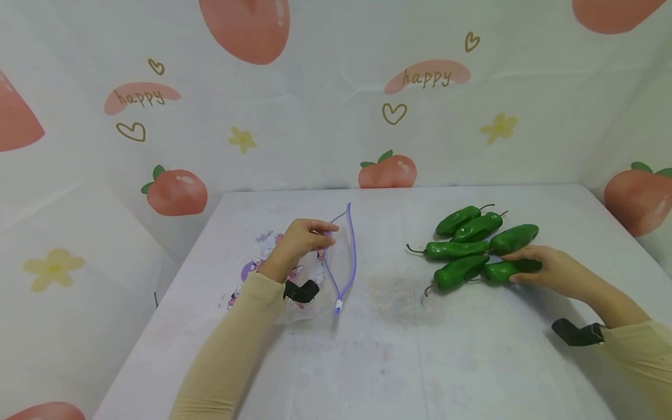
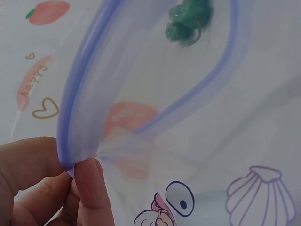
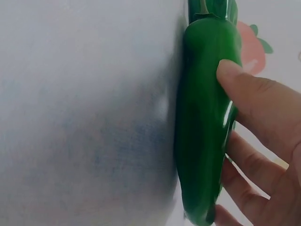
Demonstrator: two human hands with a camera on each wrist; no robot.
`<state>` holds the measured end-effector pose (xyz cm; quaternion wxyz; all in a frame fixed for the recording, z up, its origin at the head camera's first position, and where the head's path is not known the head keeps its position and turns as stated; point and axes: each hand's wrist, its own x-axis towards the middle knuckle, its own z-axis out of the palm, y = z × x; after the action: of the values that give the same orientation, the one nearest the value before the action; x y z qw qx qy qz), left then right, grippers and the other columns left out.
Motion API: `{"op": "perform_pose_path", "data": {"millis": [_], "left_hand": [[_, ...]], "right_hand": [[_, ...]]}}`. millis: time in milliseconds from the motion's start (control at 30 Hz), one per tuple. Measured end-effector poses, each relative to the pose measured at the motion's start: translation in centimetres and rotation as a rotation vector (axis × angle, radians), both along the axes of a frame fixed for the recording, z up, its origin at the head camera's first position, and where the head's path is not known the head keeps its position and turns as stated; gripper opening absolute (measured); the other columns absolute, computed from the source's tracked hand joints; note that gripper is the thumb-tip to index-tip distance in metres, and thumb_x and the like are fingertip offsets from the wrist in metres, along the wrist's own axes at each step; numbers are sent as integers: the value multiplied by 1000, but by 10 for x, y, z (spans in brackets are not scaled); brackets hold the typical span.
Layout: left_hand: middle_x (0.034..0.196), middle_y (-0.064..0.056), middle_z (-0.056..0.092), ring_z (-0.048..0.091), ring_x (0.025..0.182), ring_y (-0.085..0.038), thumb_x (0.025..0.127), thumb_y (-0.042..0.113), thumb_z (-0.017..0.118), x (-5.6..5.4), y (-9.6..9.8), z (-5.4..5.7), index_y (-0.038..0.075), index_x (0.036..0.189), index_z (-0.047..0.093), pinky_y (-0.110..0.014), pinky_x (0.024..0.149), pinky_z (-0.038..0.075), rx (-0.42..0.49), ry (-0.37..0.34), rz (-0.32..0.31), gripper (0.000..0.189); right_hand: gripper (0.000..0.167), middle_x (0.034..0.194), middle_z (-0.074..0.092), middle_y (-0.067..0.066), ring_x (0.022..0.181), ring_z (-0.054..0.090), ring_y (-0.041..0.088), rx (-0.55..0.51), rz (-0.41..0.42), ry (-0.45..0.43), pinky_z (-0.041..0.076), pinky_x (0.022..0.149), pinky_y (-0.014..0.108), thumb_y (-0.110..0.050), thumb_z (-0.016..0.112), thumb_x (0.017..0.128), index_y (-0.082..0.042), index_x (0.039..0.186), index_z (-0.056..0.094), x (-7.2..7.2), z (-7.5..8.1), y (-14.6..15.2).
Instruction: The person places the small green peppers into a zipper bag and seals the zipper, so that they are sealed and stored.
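Observation:
My left hand (image 1: pixel 300 242) pinches the rim of a clear zip bag (image 1: pixel 353 251) between thumb and fingers. The bag has a purple zip edge, a white slider (image 1: pixel 338 304) and cartoon prints; its mouth gapes toward the right. In the left wrist view the fingertips (image 2: pixel 89 181) hold one end of the purple strip. On the right, my right hand (image 1: pixel 559 271) grips a glossy green pepper (image 3: pixel 204 117), thumb on one side and fingers on the other. That pepper lies at the near right of a group of several green peppers (image 1: pixel 457 251).
A white table (image 1: pixel 378 361) carries everything, with a faint stained patch (image 1: pixel 404 297) between bag and peppers. Behind it hangs a white cloth (image 1: pixel 325 116) printed with peaches, hearts and flowers. Dark straps (image 1: pixel 577 332) sit at both wrists.

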<state>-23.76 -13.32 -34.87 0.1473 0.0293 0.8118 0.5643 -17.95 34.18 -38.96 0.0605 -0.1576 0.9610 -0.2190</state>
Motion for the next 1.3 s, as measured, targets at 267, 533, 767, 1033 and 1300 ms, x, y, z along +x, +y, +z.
{"op": "perform_pose_path", "data": {"millis": [267, 533, 767, 1033, 1300], "left_hand": [[91, -4, 56, 54, 83, -16, 87, 3, 68, 1, 0, 1, -1, 121, 66, -23, 76, 51, -12, -10, 10, 34], [94, -4, 56, 53, 86, -17, 88, 4, 68, 0, 0, 2, 0, 120, 67, -23, 78, 51, -13, -11, 10, 32], [91, -3, 55, 54, 83, -16, 86, 2, 69, 0, 1, 3, -1, 121, 66, -22, 75, 50, -11, -9, 2, 36], [89, -3, 55, 55, 81, -15, 86, 3, 70, -1, 2, 1, -3, 121, 65, -22, 74, 51, -10, -5, 2, 36], [87, -3, 55, 55, 80, -15, 85, 3, 70, -2, 2, 1, -2, 120, 66, -22, 72, 50, -11, -5, 14, 36]], "right_hand": [[45, 119, 64, 23, 115, 52, 49, 2, -26, 2, 40, 90, 66, -33, 79, 79, -8, 116, 69, 4, -2, 1], [49, 122, 62, 23, 118, 50, 49, 4, -30, -31, 38, 91, 68, -35, 79, 79, -9, 119, 68, 5, -3, 6], [50, 121, 63, 23, 115, 51, 48, 3, -28, -41, 39, 89, 68, -33, 80, 78, -8, 119, 67, 6, -2, 10], [53, 121, 62, 24, 115, 52, 48, 0, -22, -50, 40, 89, 66, -31, 81, 76, -6, 120, 67, 5, -3, 17], [57, 126, 59, 27, 118, 48, 51, 2, -31, -97, 38, 89, 68, -34, 82, 75, -7, 123, 65, 4, -5, 21]]}}
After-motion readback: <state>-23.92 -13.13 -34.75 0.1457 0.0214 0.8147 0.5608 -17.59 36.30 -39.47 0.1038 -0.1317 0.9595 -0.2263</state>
